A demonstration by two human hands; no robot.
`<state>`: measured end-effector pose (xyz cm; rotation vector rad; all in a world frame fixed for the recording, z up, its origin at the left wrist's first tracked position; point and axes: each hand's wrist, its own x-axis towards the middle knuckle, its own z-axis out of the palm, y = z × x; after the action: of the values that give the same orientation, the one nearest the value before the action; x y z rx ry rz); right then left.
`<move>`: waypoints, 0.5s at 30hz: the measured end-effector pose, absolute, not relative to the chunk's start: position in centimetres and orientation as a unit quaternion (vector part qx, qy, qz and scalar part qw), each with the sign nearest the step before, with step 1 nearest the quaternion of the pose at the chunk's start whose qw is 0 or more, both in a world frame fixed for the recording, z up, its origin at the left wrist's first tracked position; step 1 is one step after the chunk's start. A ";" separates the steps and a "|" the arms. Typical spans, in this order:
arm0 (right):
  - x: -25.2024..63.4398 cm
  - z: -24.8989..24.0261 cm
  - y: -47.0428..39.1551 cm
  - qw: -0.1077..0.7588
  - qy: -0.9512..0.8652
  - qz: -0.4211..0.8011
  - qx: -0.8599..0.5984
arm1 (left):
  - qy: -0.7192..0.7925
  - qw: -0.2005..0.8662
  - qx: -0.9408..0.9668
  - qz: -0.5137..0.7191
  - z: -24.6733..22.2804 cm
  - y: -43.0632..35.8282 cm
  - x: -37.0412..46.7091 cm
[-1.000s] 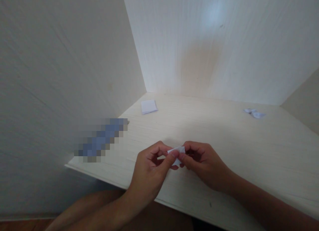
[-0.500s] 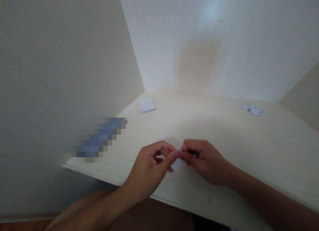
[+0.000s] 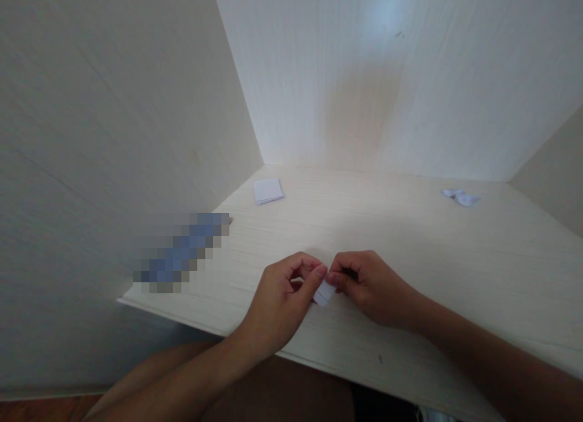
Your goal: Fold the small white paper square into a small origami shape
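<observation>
A small piece of white paper [image 3: 323, 293] is held between both hands above the pale tabletop, near its front edge. My left hand [image 3: 285, 300] pinches its left side between thumb and fingers. From the right, the thumb and forefinger of my right hand [image 3: 371, 285] close on the paper's upper right edge. Fingertips of the two hands almost meet. Parts of the paper are hidden behind the fingers.
A small stack of white paper squares [image 3: 268, 190] lies at the back left of the table [image 3: 410, 228]. Folded white paper pieces [image 3: 461, 197] lie at the back right. A blurred-out blue object [image 3: 184, 252] rests by the left wall. Panels rise behind and at both sides.
The white paper now shows more below the fingertips, with a line across it. Both hands have shifted slightly up in view, still holding it.
</observation>
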<state>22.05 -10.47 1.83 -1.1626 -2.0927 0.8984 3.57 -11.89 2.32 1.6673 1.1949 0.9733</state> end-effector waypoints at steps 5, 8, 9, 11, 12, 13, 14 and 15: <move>21.9 1.8 -10.2 0.279 -0.752 0.400 -0.443 | 0.503 0.389 0.651 0.414 2.0 -11.8 3.9; 22.1 1.9 -10.1 0.275 -0.741 0.416 -0.449 | 0.507 0.392 0.637 0.429 1.6 -11.6 4.0; 22.1 1.9 -10.2 0.279 -0.744 0.403 -0.455 | 0.503 0.398 0.636 0.428 1.6 -11.5 4.0; 22.2 2.0 -10.3 0.290 -0.755 0.366 -0.461 | 0.489 0.423 0.640 0.414 1.8 -11.2 3.8; 22.3 2.0 -10.4 0.297 -0.760 0.348 -0.462 | 0.479 0.442 0.644 0.401 2.0 -11.1 3.6; 22.3 2.0 -10.4 0.304 -0.763 0.333 -0.463 | 0.466 0.464 0.649 0.382 2.3 -11.0 3.4; 22.3 2.0 -10.5 0.309 -0.765 0.321 -0.464 | 0.454 0.489 0.651 0.362 2.6 -10.9 3.2; 22.3 2.1 -10.5 0.312 -0.767 0.313 -0.465 | 0.445 0.511 0.650 0.344 2.9 -10.8 3.0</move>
<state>22.35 -10.45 2.05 -1.2271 -2.0244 0.8252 2.96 -10.83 2.87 1.5656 1.0704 0.8278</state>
